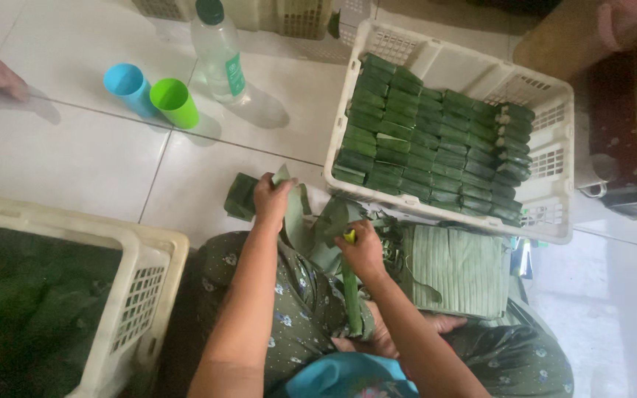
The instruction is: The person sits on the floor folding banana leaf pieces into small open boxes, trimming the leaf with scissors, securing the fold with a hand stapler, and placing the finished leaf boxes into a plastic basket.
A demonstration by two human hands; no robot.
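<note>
glossy tile floor [75, 147], matt plastic crate [554, 110]

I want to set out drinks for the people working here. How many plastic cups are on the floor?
2. A blue cup and a green cup stand side by side on the white tiles, just left of the clear water bottle. Others could be out of frame.

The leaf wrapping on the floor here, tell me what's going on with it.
A person sits on the tiled floor with banana leaves in their lap. The left hand holds a pale leaf strip; the right hand has its grip on a small yellow-handled tool over a rolled green leaf. A white crate ahead holds rows of wrapped leaf parcels.
</note>
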